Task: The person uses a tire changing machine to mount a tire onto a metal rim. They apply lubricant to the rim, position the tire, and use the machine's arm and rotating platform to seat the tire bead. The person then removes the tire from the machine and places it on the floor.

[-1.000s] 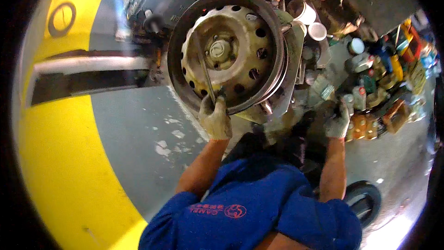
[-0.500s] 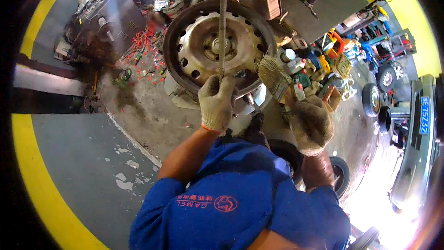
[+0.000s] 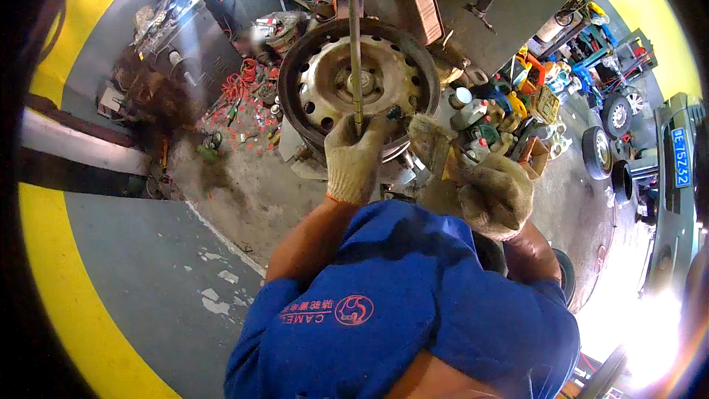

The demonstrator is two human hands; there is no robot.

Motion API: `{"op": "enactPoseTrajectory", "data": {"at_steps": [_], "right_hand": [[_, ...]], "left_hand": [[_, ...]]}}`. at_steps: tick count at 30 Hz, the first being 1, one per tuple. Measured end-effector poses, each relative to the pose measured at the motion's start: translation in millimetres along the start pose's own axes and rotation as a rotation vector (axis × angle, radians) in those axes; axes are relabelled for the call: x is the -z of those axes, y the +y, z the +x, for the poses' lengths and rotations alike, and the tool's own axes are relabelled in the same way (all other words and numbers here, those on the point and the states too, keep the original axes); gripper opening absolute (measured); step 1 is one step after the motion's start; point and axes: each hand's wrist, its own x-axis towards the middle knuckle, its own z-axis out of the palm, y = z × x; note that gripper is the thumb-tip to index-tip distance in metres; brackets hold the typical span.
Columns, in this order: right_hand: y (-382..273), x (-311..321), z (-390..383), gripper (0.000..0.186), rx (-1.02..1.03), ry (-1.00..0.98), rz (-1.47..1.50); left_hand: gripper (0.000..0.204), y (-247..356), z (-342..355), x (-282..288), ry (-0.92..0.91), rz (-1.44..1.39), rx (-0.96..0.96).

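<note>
My left hand (image 3: 354, 155), in an off-white knit glove, is wrapped round a long metal bar (image 3: 355, 44). The bar extends away from me across the steel wheel (image 3: 316, 89), passing in front of its hub. Dark rubber or a dark rim edge rings the wheel, and round holes circle its pale, dirty face. In a soiled glove, my right hand (image 3: 496, 196) is closed on a worn brush (image 3: 430, 139) with stiff, pale bristles and a wooden handle. Those bristles are beside the wheel's lower right edge; whether they touch it I cannot tell. A small dark piece (image 3: 396, 112) shows by my left thumb.
Bottles and jugs (image 3: 473, 112) crowd the floor right of the wheel, with a cardboard box (image 3: 533, 155) nearer me. Loose tyres (image 3: 595, 153) and a car (image 3: 668, 170) stand farther right. Red cord (image 3: 240, 83) and scattered bits lie left, by a grimy machine (image 3: 159, 77).
The view has shifted, and the wheel sits slightly lower in it. My left hand remains on the bar, somewhat turned. The brush is slightly lower and left relative to the bottles, still in my right hand.
</note>
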Motion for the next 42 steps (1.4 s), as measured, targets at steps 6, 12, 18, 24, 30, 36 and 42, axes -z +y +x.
{"op": "enactPoseTrajectory", "data": {"at_steps": [6,12,18,24,30,36,42], "right_hand": [[10.2,-9.5,24.7,0.04,0.051,-0.005,0.04],[11.3,-2.6,21.2,0.028,0.119,0.122,-0.241],[11.4,-11.2,36.2,0.032,0.087,0.158,-0.076],[4.5,-12.9,23.7,0.036,-0.029,0.088,-0.106],[5.8,-19.7,37.1,0.039,0.071,0.162,-0.088],[-5.9,-24.4,40.7,0.034,0.06,0.075,-0.159],[-5.8,-27.5,30.6,0.035,0.029,0.16,-0.173]], "left_hand": [[0.017,-10.5,8.6,-2.5,0.005,0.206,-0.14],[0.019,-6.1,10.8,-5.3,-0.013,0.188,-0.14],[0.019,-14.1,14.1,2.0,-0.054,0.22,-0.19],[0.019,-3.2,15.2,6.6,-0.063,0.36,-0.256],[0.022,-2.3,12.4,-2.2,-0.112,0.096,-0.165],[0.022,-8.0,18.2,6.6,-0.075,0.121,-0.041],[0.026,-10.3,17.3,6.8,-0.026,-0.001,0.063]]}}
